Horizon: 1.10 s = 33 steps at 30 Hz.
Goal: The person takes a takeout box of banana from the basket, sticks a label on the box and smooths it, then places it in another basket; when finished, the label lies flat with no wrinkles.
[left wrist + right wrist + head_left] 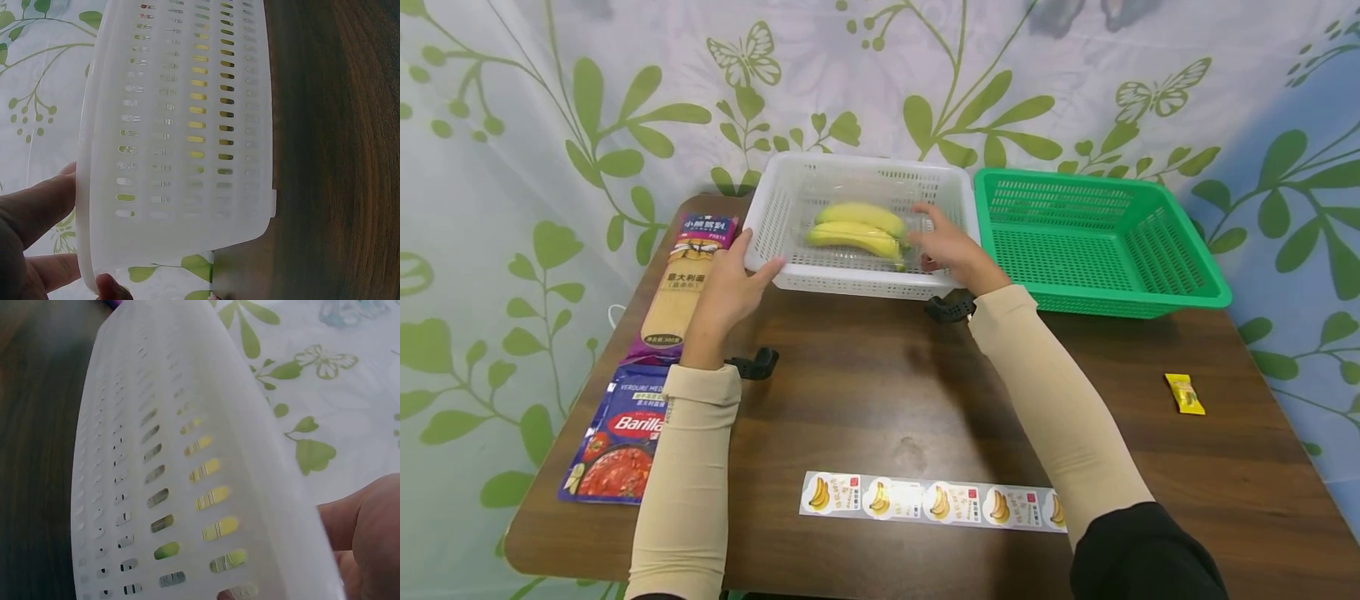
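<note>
A white plastic basket (868, 282) stands at the back of the table. Inside it are yellow-green bananas (853, 229), with what looks like a clear plastic box around them. My left hand (727, 287) grips the basket's front left corner; in the left wrist view its fingers and thumb lie on both sides of the rim. Reaching over the front right rim, my right hand (951, 250) has its fingers inside the basket at the right end of the bananas. Whether those fingers pinch the clear box is unclear; in the right wrist view the basket wall hides most of them.
A green basket (1097, 296) stands right of the white one. Pasta (677, 287) and a blue Barilla sauce pouch (617, 450) lie at left. A strip of banana stickers (925, 502) lies near the front edge, a small yellow packet (1184, 393) at right.
</note>
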Available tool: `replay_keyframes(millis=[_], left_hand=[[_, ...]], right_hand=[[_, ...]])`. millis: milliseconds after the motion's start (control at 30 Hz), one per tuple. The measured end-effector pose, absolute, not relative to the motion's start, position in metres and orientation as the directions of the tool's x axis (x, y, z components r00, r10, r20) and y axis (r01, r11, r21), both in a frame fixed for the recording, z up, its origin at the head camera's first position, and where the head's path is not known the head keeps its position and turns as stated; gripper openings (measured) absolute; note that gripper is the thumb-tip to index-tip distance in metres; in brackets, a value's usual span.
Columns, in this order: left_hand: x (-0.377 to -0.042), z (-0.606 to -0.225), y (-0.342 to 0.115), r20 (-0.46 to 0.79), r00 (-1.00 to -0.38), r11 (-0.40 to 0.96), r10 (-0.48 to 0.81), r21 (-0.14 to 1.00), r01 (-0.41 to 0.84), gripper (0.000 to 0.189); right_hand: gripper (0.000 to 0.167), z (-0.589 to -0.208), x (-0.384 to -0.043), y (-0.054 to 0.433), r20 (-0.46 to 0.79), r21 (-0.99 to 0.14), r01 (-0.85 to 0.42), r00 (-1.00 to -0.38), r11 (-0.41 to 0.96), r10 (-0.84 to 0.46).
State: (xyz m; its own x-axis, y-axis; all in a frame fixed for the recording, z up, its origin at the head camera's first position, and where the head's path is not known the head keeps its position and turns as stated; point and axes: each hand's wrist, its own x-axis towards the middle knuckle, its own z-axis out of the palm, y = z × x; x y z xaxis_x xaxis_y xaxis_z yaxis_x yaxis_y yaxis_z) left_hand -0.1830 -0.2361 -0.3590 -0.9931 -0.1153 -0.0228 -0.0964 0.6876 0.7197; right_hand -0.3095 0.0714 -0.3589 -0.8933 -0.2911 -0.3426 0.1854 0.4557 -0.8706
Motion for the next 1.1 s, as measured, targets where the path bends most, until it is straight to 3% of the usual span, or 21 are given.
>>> replay_keyframes(millis=[233, 1100], left_hand=[[-0.1841, -0.3580, -0.2360, -0.024, -0.993, 0.681, -0.115, 0.726, -0.097, 0.078], [-0.1820, -0.3548, -0.2352, -0.025, -0.994, 0.676, -0.109, 0.731, -0.092, 0.079]], right_hand=[[0.056, -0.3583, -0.3117, 0.0703, -0.373, -0.878, 0.241, -0.886, 0.413, -0.275], [0.049, -0.3632, -0.3124, 0.0709, -0.337, -0.902, 0.222, -0.898, 0.371, -0.283]])
